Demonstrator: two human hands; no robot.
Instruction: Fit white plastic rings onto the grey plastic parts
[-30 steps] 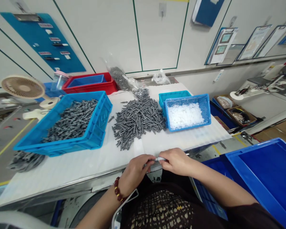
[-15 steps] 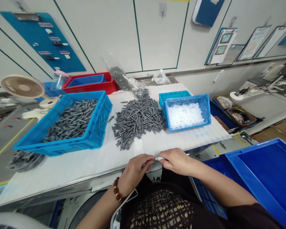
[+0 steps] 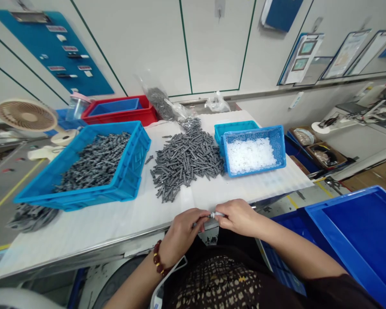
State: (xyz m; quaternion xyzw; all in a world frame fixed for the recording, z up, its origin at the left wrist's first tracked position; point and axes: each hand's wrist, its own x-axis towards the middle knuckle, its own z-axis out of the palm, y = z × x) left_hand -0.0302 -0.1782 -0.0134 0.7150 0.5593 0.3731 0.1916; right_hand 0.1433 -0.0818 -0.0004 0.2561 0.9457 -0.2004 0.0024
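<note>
Just off the table's front edge, my left hand point(image 3: 187, 227) pinches a grey part point(image 3: 210, 215) between its fingers. My right hand point(image 3: 239, 218) is closed on a light-coloured piece point(image 3: 217, 213) that meets the grey part end to end; its exact shape is too small to tell. Beyond the hands lies a pile of grey parts point(image 3: 188, 159) on the white table cover. Right of the pile, a blue bin point(image 3: 254, 173) holds small white rings point(image 3: 251, 153). To the left, a large blue crate point(image 3: 83, 198) is filled with grey assembled-looking parts.
A teal bin point(image 3: 236, 126) sits behind the blue one. Further back are a red bin point(image 3: 151, 115) and plastic bags. A fan point(image 3: 27, 115) stands at the left. Large dark-blue crates point(image 3: 360, 231) are at my right, below table height. A grey bundle lies at the left front.
The view has shifted slightly. Both hands stay almost in place, with the light piece and grey part still held between them.
</note>
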